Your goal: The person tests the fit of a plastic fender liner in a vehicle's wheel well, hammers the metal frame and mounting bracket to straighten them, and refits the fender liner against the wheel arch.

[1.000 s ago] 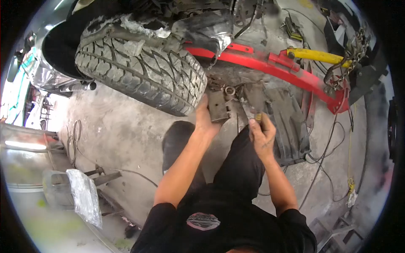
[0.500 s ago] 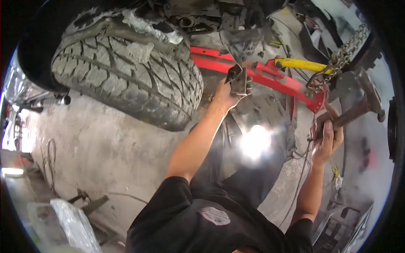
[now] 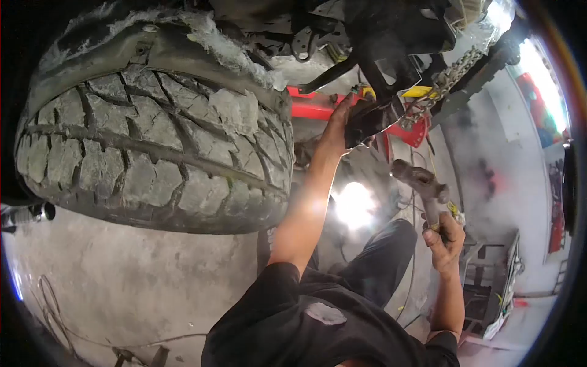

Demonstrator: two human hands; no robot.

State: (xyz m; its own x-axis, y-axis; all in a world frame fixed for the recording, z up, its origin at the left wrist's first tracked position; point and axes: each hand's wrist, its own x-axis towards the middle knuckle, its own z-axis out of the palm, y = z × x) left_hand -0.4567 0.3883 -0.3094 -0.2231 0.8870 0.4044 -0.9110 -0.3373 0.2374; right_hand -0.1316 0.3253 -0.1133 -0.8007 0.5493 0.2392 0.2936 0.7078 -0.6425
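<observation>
My left hand (image 3: pixel 334 136) is closed around the lower end of a black metal bracket (image 3: pixel 374 119); its far fingers are hidden behind the metal. The bracket reaches up among dark vehicle parts (image 3: pixel 397 37), and I cannot tell whether it is fixed to them. My right hand (image 3: pixel 447 241) grips a hammer (image 3: pixel 422 182) by the handle. The hammer's worn metal head is raised below and to the right of the bracket, apart from it.
A large muddy tyre (image 3: pixel 147 140) fills the left side. Behind the bracket runs a red steel beam (image 3: pixel 312 109) with a yellow bar (image 3: pixel 419 92) and a hanging chain (image 3: pixel 449 79). A bright lamp (image 3: pixel 354 205) shines near my legs. A cable (image 3: pixel 52 306) lies on the concrete floor.
My view has shifted closer to the tyre and vehicle. The hammer has swung from pointing outward right to head up and toward the bracket. My left hand keeps hold of the bracket.
</observation>
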